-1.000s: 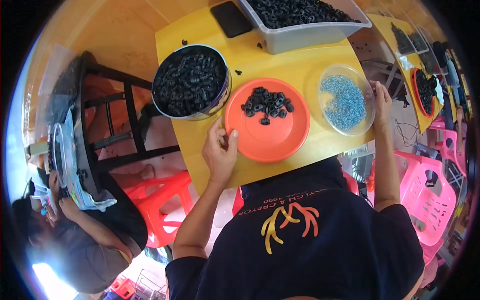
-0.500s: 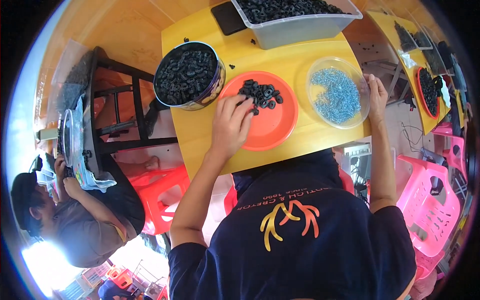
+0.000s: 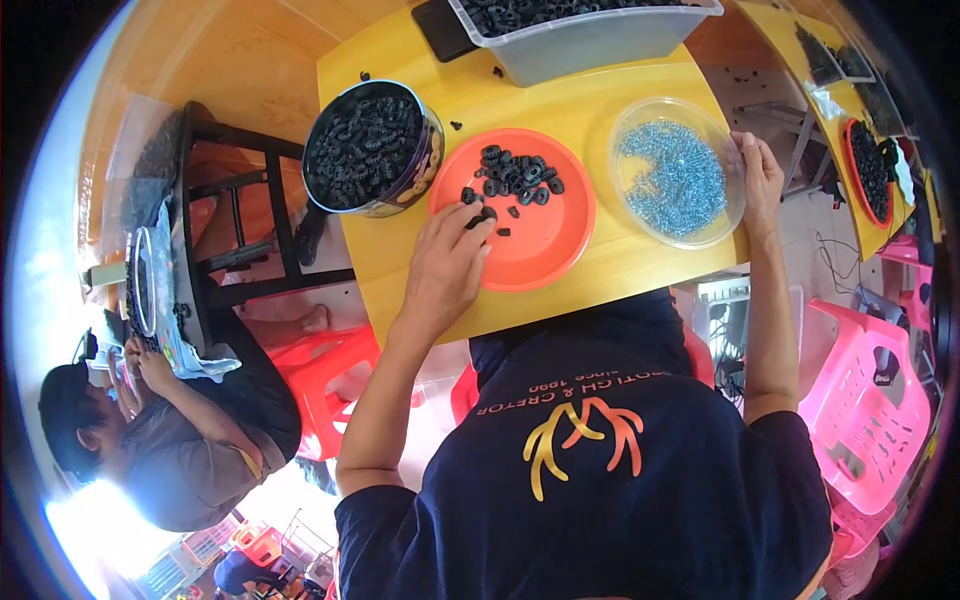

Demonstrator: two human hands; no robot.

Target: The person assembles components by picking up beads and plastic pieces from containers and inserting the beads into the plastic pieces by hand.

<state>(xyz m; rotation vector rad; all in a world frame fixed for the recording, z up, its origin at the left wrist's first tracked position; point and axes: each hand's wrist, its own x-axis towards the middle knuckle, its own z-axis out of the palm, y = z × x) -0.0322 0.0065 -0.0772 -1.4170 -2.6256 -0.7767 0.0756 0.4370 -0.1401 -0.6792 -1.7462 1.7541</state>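
Observation:
An orange-red plate (image 3: 535, 262) holds a loose pile of small black plastic parts (image 3: 520, 175). My left hand (image 3: 445, 258) reaches over its left side, fingers bent and pinched at a small black plastic part (image 3: 488, 213). The fingertips partly cover what they grip. To the right stands a shallow, clear round tub (image 3: 630, 215) with many tiny shiny blue pieces (image 3: 680, 190). My right hand (image 3: 760, 180) is closed at the right rim of that tub, thumb along the edge.
A round tin (image 3: 420, 185) full of black parts stands left of the plate. At the back of the yellow table (image 3: 560, 110) are a clear plastic bin (image 3: 600, 45) and a black phone-like slab (image 3: 442, 30). Another person (image 3: 170, 440) works at a table on the left. Pink chair (image 3: 865, 400) at right.
My left hand has drawn slightly left and toward me, and some black parts now lie apart from the pile. My right hand stays at the tub's rim. The view has shifted slightly.

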